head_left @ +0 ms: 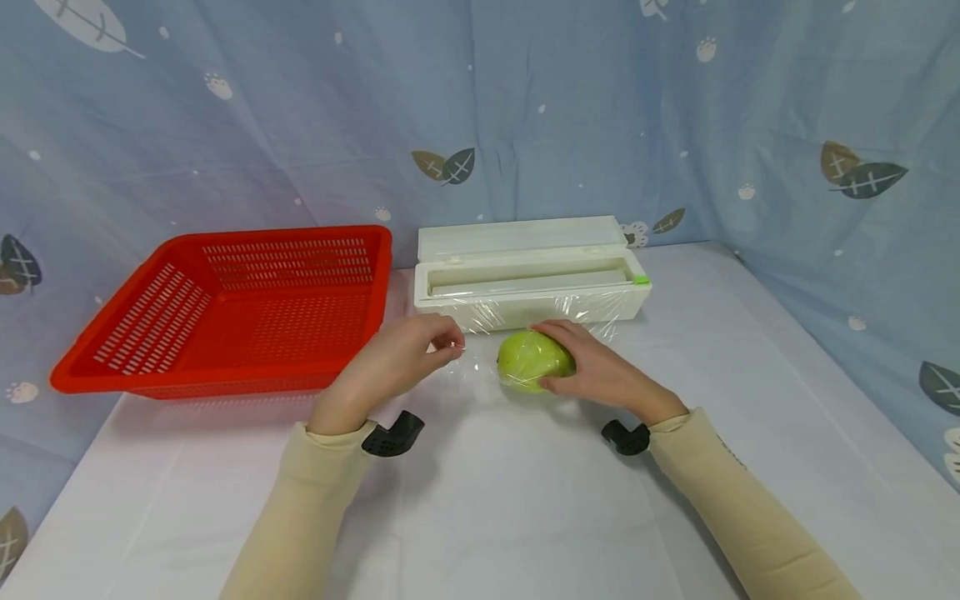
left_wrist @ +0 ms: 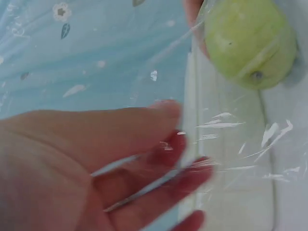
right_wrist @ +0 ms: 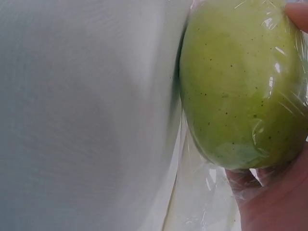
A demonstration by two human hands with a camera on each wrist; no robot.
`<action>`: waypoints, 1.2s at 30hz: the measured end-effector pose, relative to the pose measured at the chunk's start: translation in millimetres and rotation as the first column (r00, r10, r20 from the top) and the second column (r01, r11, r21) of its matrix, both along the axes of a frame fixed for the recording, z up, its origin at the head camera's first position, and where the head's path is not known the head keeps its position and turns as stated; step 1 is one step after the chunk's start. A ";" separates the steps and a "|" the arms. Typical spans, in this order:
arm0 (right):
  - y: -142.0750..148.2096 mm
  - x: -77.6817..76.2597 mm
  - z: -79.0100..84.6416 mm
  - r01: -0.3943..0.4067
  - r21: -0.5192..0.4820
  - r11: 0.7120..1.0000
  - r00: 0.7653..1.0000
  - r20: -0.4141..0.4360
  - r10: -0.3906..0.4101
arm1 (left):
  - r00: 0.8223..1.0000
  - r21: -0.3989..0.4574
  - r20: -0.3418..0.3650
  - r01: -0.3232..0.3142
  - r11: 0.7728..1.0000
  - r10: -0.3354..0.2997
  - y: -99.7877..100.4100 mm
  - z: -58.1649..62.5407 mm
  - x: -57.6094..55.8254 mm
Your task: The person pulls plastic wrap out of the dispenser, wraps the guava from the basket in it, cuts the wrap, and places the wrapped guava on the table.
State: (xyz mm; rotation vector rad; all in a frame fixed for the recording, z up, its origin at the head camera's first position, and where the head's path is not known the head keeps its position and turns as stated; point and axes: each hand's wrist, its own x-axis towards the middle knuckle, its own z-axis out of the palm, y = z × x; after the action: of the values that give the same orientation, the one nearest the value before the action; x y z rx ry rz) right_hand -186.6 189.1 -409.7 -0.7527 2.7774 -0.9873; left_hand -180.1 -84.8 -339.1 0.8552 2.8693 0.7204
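The fruit (head_left: 534,360) rests near the centre of the frame on the white table (head_left: 487,508), just in front of the box (head_left: 422,285). The box stands with its lid (head_left: 525,240) raised. The basket (head_left: 381,287) stands at the left of the frame and shows no contents.

The right hand (head_left: 603,371) grasps the fruit from its right side, fingers over the far side and thumb at the near side. The film (left_wrist: 236,154) lies over the fruit, with creases visible in the right wrist view. The left hand (head_left: 390,358), left of the fruit, pinches the film between thumb and fingertips. The film spans from that pinch to the fruit and also lies across the front of the box. Whether it is cut free cannot be told.

The step in hand appears to be wrapping the fruit. Recommended practice:

1. Steady the fruit with light right-hand pressure; a hard squeeze could bruise it.
2. Draw the film low and evenly across the fruit, smoothing creases outward.
3. Pull gently at the left pinch. Excess tension could tear the film or drag the box.
4. Hold the edge flat, since folded film tends to cling to itself.
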 end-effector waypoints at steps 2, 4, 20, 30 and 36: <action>0.7 -0.2 -0.8 -0.003 -0.006 1.000 1.000 0.005 0.003 | 0.998 0.036 -0.063 0.002 0.999 0.000 3.3 -1.6 -0.9; 1.3 -0.4 -1.6 -0.007 -0.011 1.000 1.000 0.008 0.007 | 0.990 0.071 -0.139 0.008 0.997 0.002 8.0 -4.1 -2.1; 3.8 -0.6 -6.4 -0.046 -0.066 0.997 0.998 -0.037 0.043 | 0.934 0.283 -0.333 0.233 0.930 -0.133 60.2 -16.7 -26.0; -0.3 -2.2 -13.0 -0.067 -0.053 0.996 0.995 -0.081 0.063 | 0.983 0.367 -0.167 0.133 0.921 -0.075 74.1 -38.8 -47.8; 1.3 0.9 -11.3 -0.024 -0.124 0.992 1.000 -0.019 0.022 | 1.000 0.331 -0.018 0.009 0.943 -0.003 80.8 -51.8 -57.5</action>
State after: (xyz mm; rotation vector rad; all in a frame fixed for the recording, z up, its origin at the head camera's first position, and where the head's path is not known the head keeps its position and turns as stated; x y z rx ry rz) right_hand -185.7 190.4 -421.0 -0.8113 2.7354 -1.1637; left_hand -237.6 -4.0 -390.9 0.9048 2.8011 1.2264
